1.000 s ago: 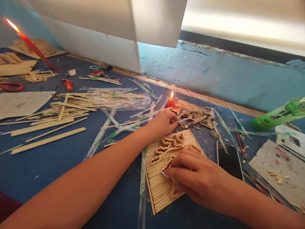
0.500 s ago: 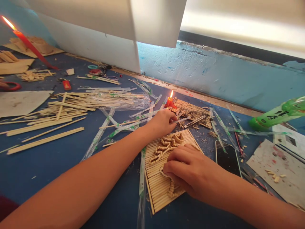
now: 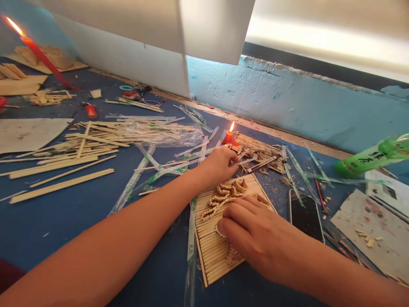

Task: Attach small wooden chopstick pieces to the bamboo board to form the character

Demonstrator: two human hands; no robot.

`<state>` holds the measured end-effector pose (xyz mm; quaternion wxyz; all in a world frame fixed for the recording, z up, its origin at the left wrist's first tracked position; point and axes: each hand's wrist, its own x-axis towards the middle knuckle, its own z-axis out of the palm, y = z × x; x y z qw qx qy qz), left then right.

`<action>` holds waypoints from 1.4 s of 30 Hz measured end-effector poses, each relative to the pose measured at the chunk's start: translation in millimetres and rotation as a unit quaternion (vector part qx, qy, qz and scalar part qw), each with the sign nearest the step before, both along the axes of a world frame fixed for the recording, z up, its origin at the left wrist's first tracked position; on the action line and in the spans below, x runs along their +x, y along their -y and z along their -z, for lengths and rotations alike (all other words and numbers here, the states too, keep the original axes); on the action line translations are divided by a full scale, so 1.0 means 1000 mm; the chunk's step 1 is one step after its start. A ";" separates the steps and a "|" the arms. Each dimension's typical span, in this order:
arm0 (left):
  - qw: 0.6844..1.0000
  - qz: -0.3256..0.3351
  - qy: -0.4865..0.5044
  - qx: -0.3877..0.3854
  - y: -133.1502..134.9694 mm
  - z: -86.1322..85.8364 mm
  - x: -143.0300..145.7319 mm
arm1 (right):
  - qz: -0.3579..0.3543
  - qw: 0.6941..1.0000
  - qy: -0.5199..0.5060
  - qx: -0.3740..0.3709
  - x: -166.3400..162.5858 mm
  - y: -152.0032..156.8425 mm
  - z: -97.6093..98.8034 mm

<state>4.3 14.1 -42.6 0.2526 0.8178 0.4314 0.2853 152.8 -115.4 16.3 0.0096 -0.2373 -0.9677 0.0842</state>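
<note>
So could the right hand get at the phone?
Probably yes: the phone lies just right of the right hand, with nothing standing between them; only a plastic wrapper strip overlaps the phone's upper edge.

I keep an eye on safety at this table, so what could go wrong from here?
The left hand is close to the short lit candle, so a burn is possible. Plastic wrappers and the rear stick panel lie near it and might catch fire. The right hand is over the front stick panel; a slip could disturb the beaded strands.
</note>
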 end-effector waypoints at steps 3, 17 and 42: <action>1.000 0.000 -0.002 -0.001 0.001 -0.001 0.000 | -0.002 1.000 0.000 0.010 -0.001 0.002 0.000; 1.000 -0.002 0.000 -0.004 0.001 -0.001 0.000 | 0.026 0.997 -0.061 -0.029 0.012 0.003 -0.003; 1.000 0.000 0.002 -0.005 0.000 0.001 0.000 | 0.041 0.992 -0.107 -0.060 0.018 0.003 0.002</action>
